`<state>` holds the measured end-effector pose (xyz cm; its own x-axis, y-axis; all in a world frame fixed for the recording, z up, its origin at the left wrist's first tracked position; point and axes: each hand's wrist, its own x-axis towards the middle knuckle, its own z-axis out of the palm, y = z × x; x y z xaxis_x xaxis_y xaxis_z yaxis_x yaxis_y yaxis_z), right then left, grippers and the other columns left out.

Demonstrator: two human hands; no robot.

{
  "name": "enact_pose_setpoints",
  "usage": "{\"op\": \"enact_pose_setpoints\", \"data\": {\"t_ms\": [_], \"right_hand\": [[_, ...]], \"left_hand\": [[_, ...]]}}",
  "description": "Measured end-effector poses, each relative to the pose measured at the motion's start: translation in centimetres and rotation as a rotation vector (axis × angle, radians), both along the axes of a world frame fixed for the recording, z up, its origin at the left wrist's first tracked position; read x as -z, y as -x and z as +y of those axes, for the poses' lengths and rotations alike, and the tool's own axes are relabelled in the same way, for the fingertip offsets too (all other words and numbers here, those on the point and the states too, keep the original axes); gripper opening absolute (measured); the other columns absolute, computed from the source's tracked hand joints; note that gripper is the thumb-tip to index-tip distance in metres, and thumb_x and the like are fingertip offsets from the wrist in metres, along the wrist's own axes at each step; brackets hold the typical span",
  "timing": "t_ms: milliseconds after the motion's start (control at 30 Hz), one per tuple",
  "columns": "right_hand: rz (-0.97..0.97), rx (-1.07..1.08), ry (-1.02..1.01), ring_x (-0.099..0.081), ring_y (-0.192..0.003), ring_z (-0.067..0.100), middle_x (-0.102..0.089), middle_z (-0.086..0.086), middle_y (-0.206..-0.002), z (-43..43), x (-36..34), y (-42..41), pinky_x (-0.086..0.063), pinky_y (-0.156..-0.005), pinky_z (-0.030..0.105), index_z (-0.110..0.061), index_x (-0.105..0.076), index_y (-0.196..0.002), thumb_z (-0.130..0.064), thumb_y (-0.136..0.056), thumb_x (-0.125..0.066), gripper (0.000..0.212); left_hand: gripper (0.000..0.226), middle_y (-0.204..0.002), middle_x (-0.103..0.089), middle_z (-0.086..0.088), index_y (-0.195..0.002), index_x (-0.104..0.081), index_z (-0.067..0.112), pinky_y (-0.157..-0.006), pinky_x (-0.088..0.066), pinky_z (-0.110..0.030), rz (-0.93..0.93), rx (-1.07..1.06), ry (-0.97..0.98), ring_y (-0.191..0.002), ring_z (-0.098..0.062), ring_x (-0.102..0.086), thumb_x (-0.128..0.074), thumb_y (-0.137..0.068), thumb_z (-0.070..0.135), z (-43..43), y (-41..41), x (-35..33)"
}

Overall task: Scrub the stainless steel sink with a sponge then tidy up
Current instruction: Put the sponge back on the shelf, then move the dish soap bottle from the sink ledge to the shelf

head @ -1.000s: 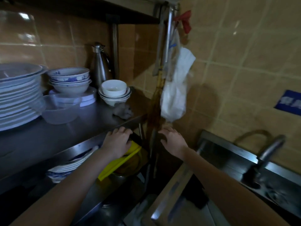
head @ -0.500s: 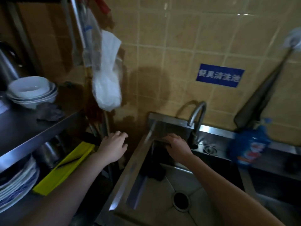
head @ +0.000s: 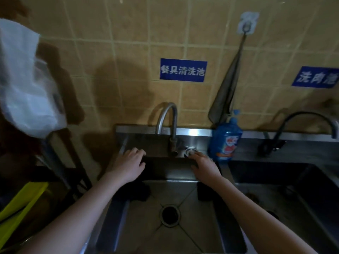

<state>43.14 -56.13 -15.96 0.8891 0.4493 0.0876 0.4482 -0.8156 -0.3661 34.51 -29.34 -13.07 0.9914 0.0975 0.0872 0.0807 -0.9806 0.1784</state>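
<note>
The tan tiled wall (head: 128,33) carried a blue sign (head: 183,70) above the stainless steel sink (head: 192,132), which sat straight ahead, its drain (head: 170,215) at the basin's centre. The curved faucet (head: 166,114) rose at the drain's 12 o'clock. The left hand (head: 129,165) hovered at 11 o'clock, released and holding nothing. The right hand (head: 204,166) reached to 1 o'clock, fingers loose, near a white fitting (head: 190,152); whether they touched it I could not tell. A dark lump (head: 137,193) lay under the left wrist, too dim to identify. A blue detergent bottle (head: 226,142) stood at 2 o'clock beneath a hanging grey cloth (head: 227,96).
</note>
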Motion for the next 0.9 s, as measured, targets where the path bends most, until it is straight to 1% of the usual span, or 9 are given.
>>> {"op": "enact_pose_setpoints", "data": {"t_ms": [233, 400, 500, 633, 700, 767, 800, 833, 900], "right_hand": [[0.025, 0.093, -0.024, -0.046, -0.123, 0.021, -0.048, -0.001, -0.133, -5.6, 1.0, -3.0, -0.041, -0.103, 0.038, -0.027, -0.051, -0.128, -0.020, -0.088, -0.055, 0.041], [0.031, 0.140, -0.037, -0.049, -0.122, 0.020, -0.050, 0.000, -0.133, -9.2, 1.7, -5.8, -0.043, -0.100, 0.037, -0.026, -0.051, -0.127, -0.019, -0.089, -0.055, 0.039], [0.063, 0.179, -0.075, -0.047, -0.124, 0.022, -0.047, 0.003, -0.138, -11.3, 2.4, -7.7, -0.044, -0.101, 0.041, -0.025, -0.049, -0.130, -0.021, -0.091, -0.053, 0.039], [0.099, 0.219, -0.134, -0.053, -0.119, 0.024, -0.051, 0.006, -0.134, -13.7, 3.3, -10.3, -0.047, -0.095, 0.044, -0.026, -0.047, -0.131, -0.021, -0.090, -0.053, 0.042], [0.122, 0.259, -0.159, -0.057, -0.110, 0.023, -0.055, 0.006, -0.128, -14.8, 3.8, -11.7, -0.050, -0.086, 0.040, -0.027, -0.041, -0.133, -0.020, -0.086, -0.057, 0.050], [0.160, 0.313, -0.238, -0.058, -0.093, 0.014, -0.059, 0.003, -0.121, -16.0, 4.4, -13.0, -0.047, -0.073, 0.030, -0.029, -0.040, -0.129, -0.021, -0.083, -0.062, 0.052], [0.180, 0.339, -0.277, -0.056, -0.087, 0.009, -0.060, 0.002, -0.119, -16.5, 4.7, -13.7, -0.044, -0.071, 0.027, -0.030, -0.041, -0.127, -0.021, -0.082, -0.064, 0.052], [0.195, 0.365, -0.308, -0.053, -0.085, 0.007, -0.060, 0.002, -0.118, -17.0, 5.1, -14.4, -0.042, -0.070, 0.026, -0.030, -0.042, -0.126, -0.022, -0.081, -0.065, 0.051], [0.212, 0.399, -0.348, -0.052, -0.091, 0.007, -0.060, 0.005, -0.120, -17.8, 5.7, -16.1, -0.039, -0.073, 0.026, -0.027, -0.043, -0.126, -0.023, -0.081, -0.066, 0.050]], "left_hand": [[0.038, -0.129, -0.046, 0.002, -0.131, -0.042, 0.026, -0.098, -0.041, -0.038, 0.018, 0.104, 0.038, -0.119, -0.020, -0.047, -0.047, -0.094, 0.033, -6.0, -5.4, -0.2], [0.036, -0.128, -0.046, 0.001, -0.129, -0.044, 0.024, -0.097, -0.041, -0.039, 0.017, 0.149, 0.085, -0.118, -0.021, -0.047, -0.047, -0.094, 0.030, -9.2, -9.4, -0.3], [0.037, -0.129, -0.045, 0.000, -0.130, -0.043, 0.025, -0.095, -0.039, -0.039, 0.020, 0.159, 0.084, -0.118, -0.023, -0.046, -0.046, -0.094, 0.031, -10.8, -11.9, 0.3], [0.032, -0.122, -0.048, 0.000, -0.125, -0.046, 0.026, -0.090, -0.044, -0.038, 0.035, 0.167, 0.201, -0.113, -0.022, -0.049, -0.049, -0.093, 0.030, -12.7, -15.5, 1.6], [0.032, -0.120, -0.049, 0.002, -0.124, -0.046, 0.027, -0.090, -0.046, -0.039, 0.041, 0.150, 0.278, -0.112, -0.020, -0.050, -0.050, -0.092, 0.030, -13.6, -17.3, 2.4], [0.033, -0.122, -0.049, 0.002, -0.124, -0.046, 0.028, -0.090, -0.045, -0.037, 0.040, 0.136, 0.340, -0.113, -0.019, -0.050, -0.051, -0.092, 0.031, -14.7, -19.1, 3.2], [0.033, -0.123, -0.048, 0.002, -0.125, -0.046, 0.028, -0.091, -0.045, -0.036, 0.037, 0.126, 0.363, -0.114, -0.019, -0.049, -0.051, -0.092, 0.031, -15.4, -20.0, 3.7], [0.034, -0.124, -0.048, 0.003, -0.125, -0.046, 0.028, -0.091, -0.045, -0.036, 0.037, 0.112, 0.382, -0.115, -0.018, -0.049, -0.051, -0.092, 0.031, -16.0, -20.8, 4.2], [0.034, -0.126, -0.047, 0.003, -0.125, -0.046, 0.029, -0.092, -0.045, -0.037, 0.048, 0.087, 0.404, -0.117, -0.018, -0.048, -0.051, -0.091, 0.031, -17.2, -22.5, 5.2]]}}
